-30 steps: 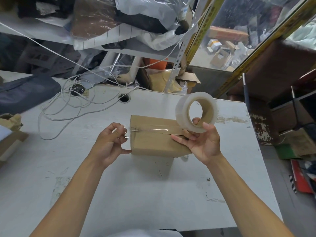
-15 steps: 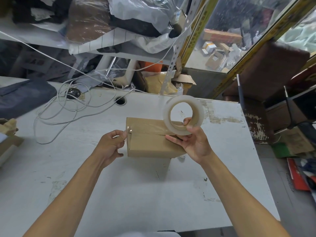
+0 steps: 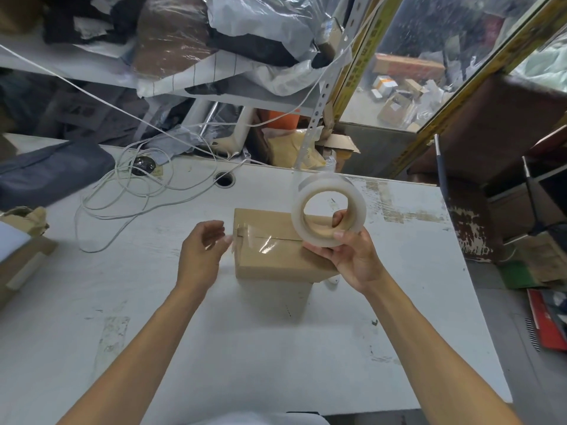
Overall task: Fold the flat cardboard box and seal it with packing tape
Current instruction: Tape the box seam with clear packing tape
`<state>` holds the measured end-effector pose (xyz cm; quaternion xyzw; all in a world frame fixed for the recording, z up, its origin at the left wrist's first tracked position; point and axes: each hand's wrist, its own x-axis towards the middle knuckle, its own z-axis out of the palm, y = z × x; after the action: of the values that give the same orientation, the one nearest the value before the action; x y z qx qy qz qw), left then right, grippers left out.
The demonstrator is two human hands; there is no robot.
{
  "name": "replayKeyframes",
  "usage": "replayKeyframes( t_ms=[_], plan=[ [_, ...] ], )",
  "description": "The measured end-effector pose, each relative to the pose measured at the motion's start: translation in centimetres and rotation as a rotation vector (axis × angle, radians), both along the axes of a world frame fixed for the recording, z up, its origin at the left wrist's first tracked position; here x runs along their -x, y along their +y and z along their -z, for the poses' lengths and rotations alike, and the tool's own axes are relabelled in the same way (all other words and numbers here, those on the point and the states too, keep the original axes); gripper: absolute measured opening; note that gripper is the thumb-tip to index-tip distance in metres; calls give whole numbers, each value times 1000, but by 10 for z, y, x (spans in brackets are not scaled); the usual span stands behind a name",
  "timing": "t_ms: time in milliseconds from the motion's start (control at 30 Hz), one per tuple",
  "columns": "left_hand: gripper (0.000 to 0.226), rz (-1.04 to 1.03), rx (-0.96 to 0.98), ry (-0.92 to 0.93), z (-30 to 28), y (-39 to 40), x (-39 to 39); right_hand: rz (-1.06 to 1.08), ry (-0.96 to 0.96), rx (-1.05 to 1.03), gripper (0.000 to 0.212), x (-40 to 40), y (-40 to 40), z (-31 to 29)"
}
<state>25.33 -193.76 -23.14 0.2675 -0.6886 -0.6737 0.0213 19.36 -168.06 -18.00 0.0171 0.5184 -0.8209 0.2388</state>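
Clear packing tape roll (image 3: 327, 210) is clamped in the right hand (image 3: 352, 256), thumb on its near rim and a finger hooked through the core, held upright just above the right part of the cardboard box (image 3: 276, 243). From the roll a glossy strip of tape (image 3: 260, 239) runs left along the seam on top of the box to its left edge, where the loose end folds over. The left hand (image 3: 202, 250) is just beside that left edge, fingers loosely curled and gripping nothing, fingertips blurred close to the tape end; contact there cannot be judged. The box stands closed on the white table (image 3: 276, 348), its long axis running left to right, seam and tape aligned with it. Pressing the end down is probably next, and the left hand is nearer. A white cable (image 3: 122, 194) loops on the far left of the table.
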Motion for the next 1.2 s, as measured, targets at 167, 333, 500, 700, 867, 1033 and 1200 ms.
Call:
replayKeyframes(
  t_ms=[167,333,500,700,867,1033,1200],
  plan=[
    [103,335,134,67,-23,34,-9,0,-8,28,31,-1,-3,-3],
    [127,376,164,62,-6,35,-8,24,-20,49,29,-1,1,-4],
    [119,331,250,-8,0,12,-14,50,10,51,27,0,14,0],
    [138,722,602,104,-27,-13,39,26,-17,78,29,-1,6,2],
    [137,1006,822,151,-29,-18,87,3,-21,81,31,0,4,-1],
    [136,1015,893,222,-24,-21,96,51,35,47,30,9,13,-3],
    [135,1052,894,229,-24,-31,80,37,133,-174,32,18,19,-4]
  ],
)
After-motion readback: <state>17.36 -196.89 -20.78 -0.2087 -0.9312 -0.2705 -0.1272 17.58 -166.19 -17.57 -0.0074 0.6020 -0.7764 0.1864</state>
